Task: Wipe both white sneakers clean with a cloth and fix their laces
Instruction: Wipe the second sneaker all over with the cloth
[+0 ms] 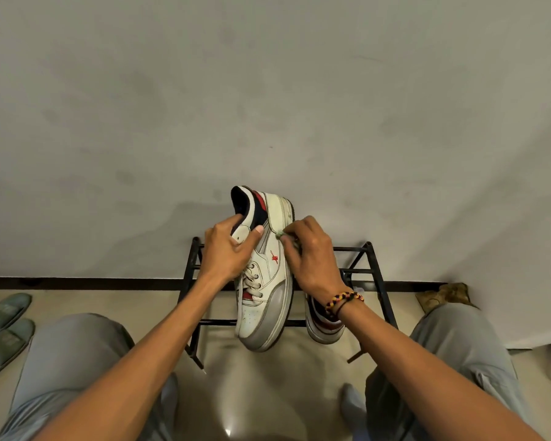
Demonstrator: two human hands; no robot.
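Head view: you hold one white sneaker [264,275] up w/ your left hand [228,253], toe pointing down toward you, heel up near the wall [268,90]. Left fingers hook inside the collar, thumb lies across the outer side, so it grips the shoe firmly. Your right hand [312,256] is curled around a small greenish cloth [280,234], only a bit of it showing past the fingertips, pressed against the shoe's side panel just above the red logo. Beaded bracelet [344,302] sits on the right wrist. Laces [252,278] run loosely thru the eyelets; can't tell if tied.

2nd sneaker [325,323] rests on the black metal rack [372,272] behind your right wrist, mostly hidden, toe toward you. Rack stands against the wall, btwn your knees [77,345], which are in grey trousers. Pair of green slippers [4,323] lies on the floor at far left. Crumpled brownish item [446,296] sits by the baseboard at right; can't tell what it is.
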